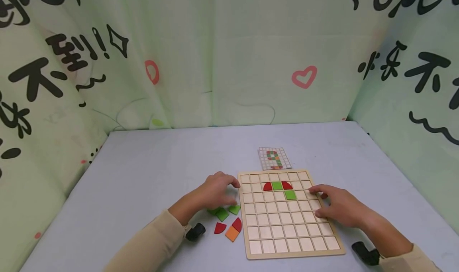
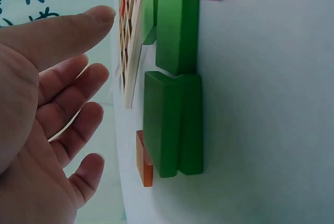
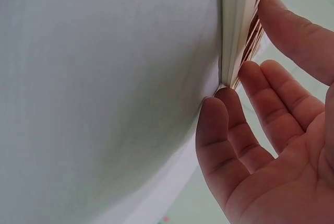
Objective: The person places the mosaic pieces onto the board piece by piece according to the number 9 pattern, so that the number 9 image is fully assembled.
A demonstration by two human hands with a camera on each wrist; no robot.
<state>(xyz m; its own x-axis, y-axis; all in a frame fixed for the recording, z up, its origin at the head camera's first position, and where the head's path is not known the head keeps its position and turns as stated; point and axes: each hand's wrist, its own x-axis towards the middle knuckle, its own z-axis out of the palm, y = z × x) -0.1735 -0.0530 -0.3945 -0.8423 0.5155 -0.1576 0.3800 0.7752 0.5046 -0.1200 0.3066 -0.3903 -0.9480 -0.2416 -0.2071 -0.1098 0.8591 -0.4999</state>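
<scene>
A wooden grid board (image 1: 287, 220) lies flat on the table. Near its far side sit two red quarter-round tiles (image 1: 267, 186) with a green square (image 1: 277, 185) between them; another green square (image 1: 290, 194) is one row nearer. My left hand (image 1: 216, 190) hovers at the board's left edge with relaxed fingers, holding nothing, above loose green blocks (image 2: 177, 28). My right hand (image 1: 340, 204) rests at the right edge, thumb over the grid and fingers (image 3: 213, 125) along the side, loosely bent.
Left of the board lie two loose red quarter-rounds (image 1: 220, 227) and an orange square (image 1: 232, 234). A printed pattern card (image 1: 285, 160) lies just behind the board. Curtains (image 1: 251, 56) with writing surround the white table (image 1: 161, 156).
</scene>
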